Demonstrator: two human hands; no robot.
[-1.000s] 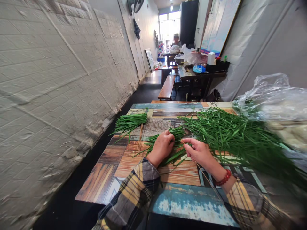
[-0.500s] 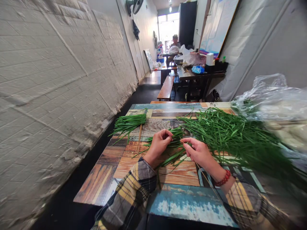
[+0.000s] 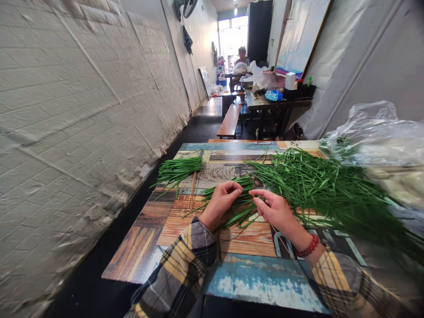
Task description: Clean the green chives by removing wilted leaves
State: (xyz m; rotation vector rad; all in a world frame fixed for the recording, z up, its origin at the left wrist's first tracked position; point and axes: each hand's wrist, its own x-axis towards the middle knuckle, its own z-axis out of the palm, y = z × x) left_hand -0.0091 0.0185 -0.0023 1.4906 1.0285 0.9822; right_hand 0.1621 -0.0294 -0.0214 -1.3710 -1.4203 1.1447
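Note:
My right hand (image 3: 272,207), with a red bead bracelet at the wrist, pinches a thin bamboo skewer (image 3: 281,240). Its tip pokes out past the fingertips and its long end runs back under the forearm. Just to the left, thumb and forefinger of my left hand (image 3: 223,201) are pressed together close to the tip; what they hold, if anything, is too small to make out. Beneath both hands lies a small bunch of garlic chives (image 3: 244,181), partly covered. A large loose heap of garlic chives (image 3: 318,181) spreads to the right of my right hand.
On the table's left lie a neat chive bundle (image 3: 182,167) and several bamboo skewers (image 3: 192,194). A clear plastic bag (image 3: 371,128) with pale contents stands at the right. Beyond the patterned table (image 3: 132,247) are a bench (image 3: 230,120), another loaded table and a seated person (image 3: 242,55).
My left hand has shifted slightly toward the skewer tip, and its fingertips have turned to the right. The right hand holds nearly still with the skewer.

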